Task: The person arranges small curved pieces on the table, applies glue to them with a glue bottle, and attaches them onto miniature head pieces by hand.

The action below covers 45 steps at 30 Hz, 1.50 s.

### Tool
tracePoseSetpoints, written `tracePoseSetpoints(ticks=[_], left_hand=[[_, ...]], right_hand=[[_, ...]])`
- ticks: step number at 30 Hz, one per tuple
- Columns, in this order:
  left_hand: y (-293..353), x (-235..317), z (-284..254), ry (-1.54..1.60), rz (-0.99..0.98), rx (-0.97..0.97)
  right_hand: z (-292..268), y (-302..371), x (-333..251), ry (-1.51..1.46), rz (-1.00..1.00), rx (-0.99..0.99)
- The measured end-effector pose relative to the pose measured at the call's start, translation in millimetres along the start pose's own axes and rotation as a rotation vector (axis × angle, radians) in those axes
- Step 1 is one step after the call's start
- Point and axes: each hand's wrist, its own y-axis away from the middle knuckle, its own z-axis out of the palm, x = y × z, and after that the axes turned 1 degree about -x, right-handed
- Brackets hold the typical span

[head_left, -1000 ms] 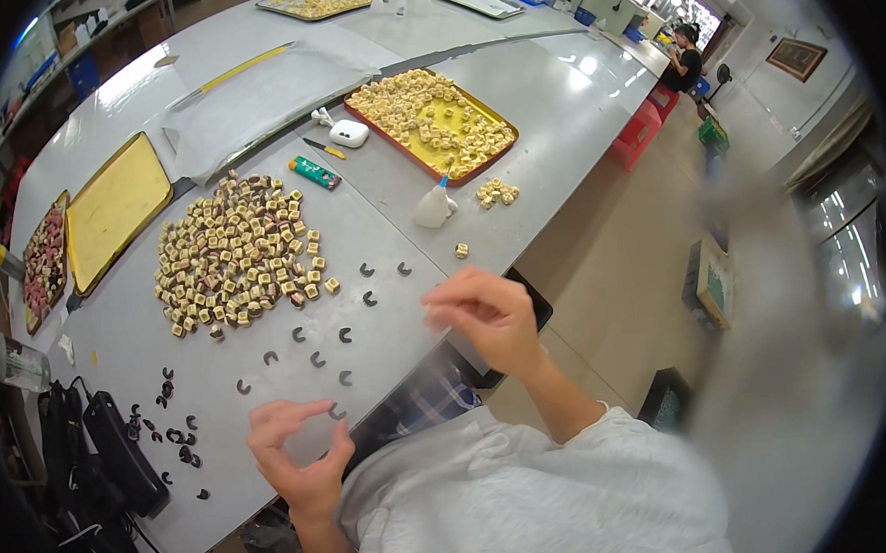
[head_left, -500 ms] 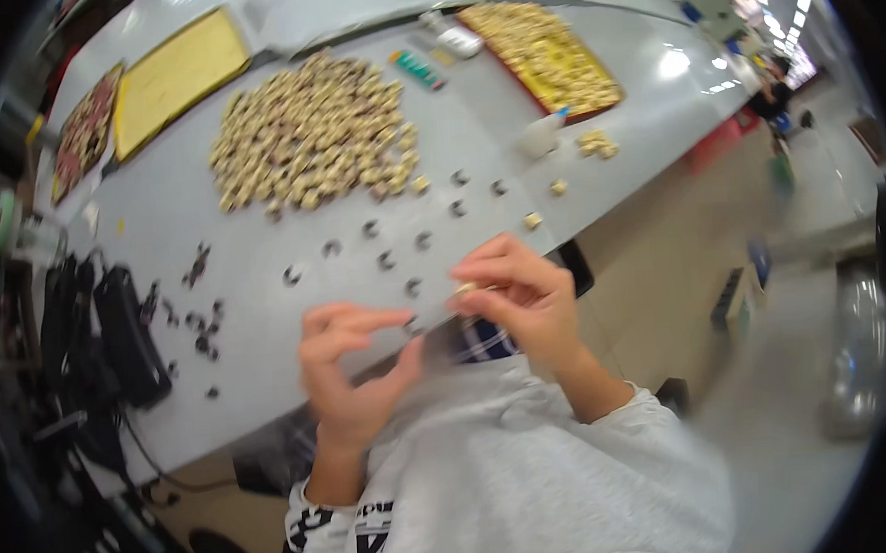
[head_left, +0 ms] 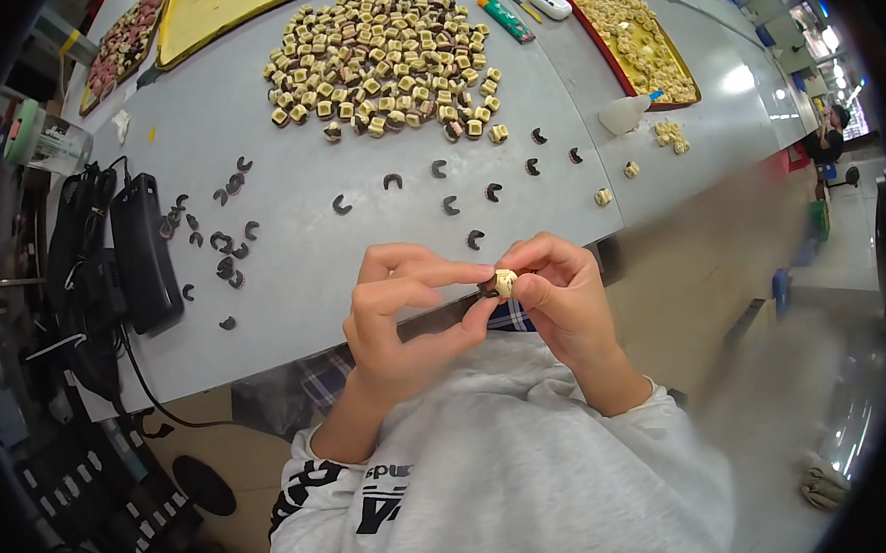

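Above the table's near edge, my two hands meet fingertip to fingertip. My left hand (head_left: pixel 389 304) pinches a small dark C-shaped piece (head_left: pixel 487 288) between thumb and forefinger. Between the thumb and fingers of my right hand (head_left: pixel 572 300) sits a small cream-coloured block (head_left: pixel 505 282). The two pieces touch or nearly touch; fingertips partly cover both. Beyond my hands lie several loose dark C-shaped pieces (head_left: pixel 450 205), spread apart on the grey table (head_left: pixel 303 284). More dark pieces (head_left: pixel 223 243) cluster at the left.
A big heap of cream, pink and dark blocks (head_left: pixel 382 59) covers the far middle. Trays stand behind: a yellow one (head_left: pixel 219 23), a red-rimmed one (head_left: pixel 693 83) of cream pieces. A squeeze bottle (head_left: pixel 623 115) and few cream pieces (head_left: pixel 671 136) lie right, a black power adapter (head_left: pixel 144 252) left.
My hands have come together from apart, bringing the dark piece against or close to the cream block. The view has shifted, so the table's things sit higher in the picture.
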Motion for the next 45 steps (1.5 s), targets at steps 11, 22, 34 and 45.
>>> tracePoseSetpoints(ticks=[11, 22, 34, 45], left_hand=[[3, -1, 2, 0.095, -0.016, -0.049], [8, 0, 16, 0.043, 0.041, -0.089], [-10, -11, 16, -0.24, -0.109, -0.087], [-15, -8, 20, -0.47, -0.256, -0.246]], right_hand=[[-4, -1, -3, -0.257, 0.122, -0.201], [-15, 7, 5, -0.423, 0.134, -0.148], [-77, 13, -18, 0.387, -0.395, 0.451], [-149, -18, -44, 0.976, -0.547, 0.729]])
